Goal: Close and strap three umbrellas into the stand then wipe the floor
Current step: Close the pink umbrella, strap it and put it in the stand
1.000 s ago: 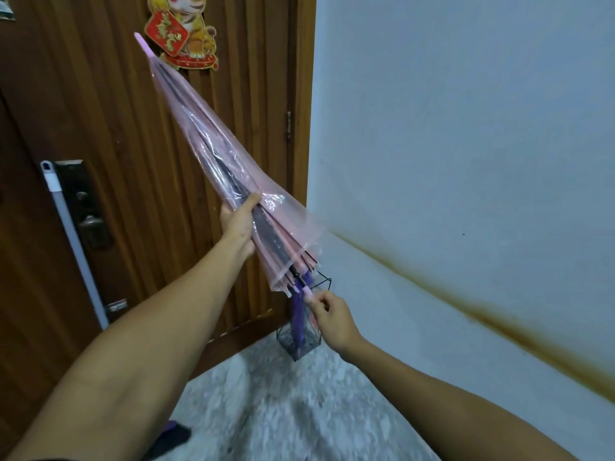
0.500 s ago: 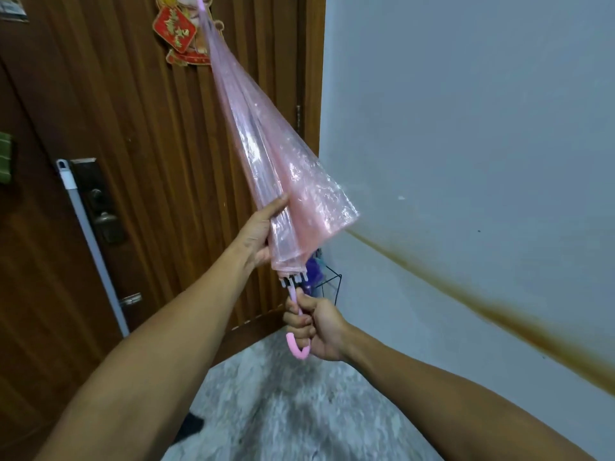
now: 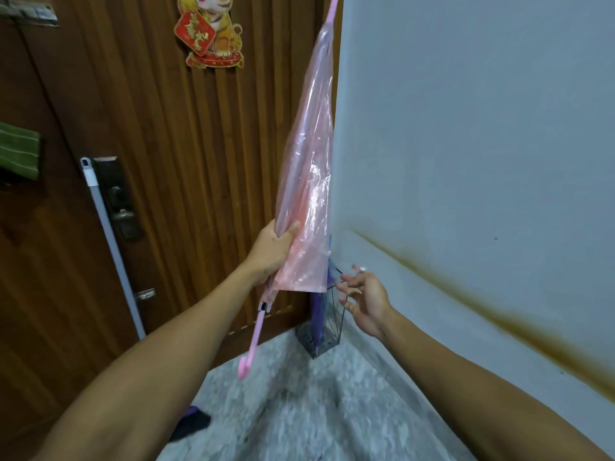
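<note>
The pink umbrella [image 3: 307, 181] is folded, its clear pink plastic loose and crinkled, tip pointing up toward 12 o'clock against the wooden door [image 3: 159, 161] and its hooked pink handle [image 3: 251, 347] hanging down toward 7 o'clock. The left hand [image 3: 271, 251] grips the gathered plastic near its lower edge. The right hand [image 3: 364, 301], at 3 o'clock of that edge, is spread wide and holds nothing. Behind, at 5 o'clock, the wire stand [image 3: 327, 334] holds a purple umbrella [image 3: 317, 311] in the corner on the speckled floor [image 3: 316, 410].
</note>
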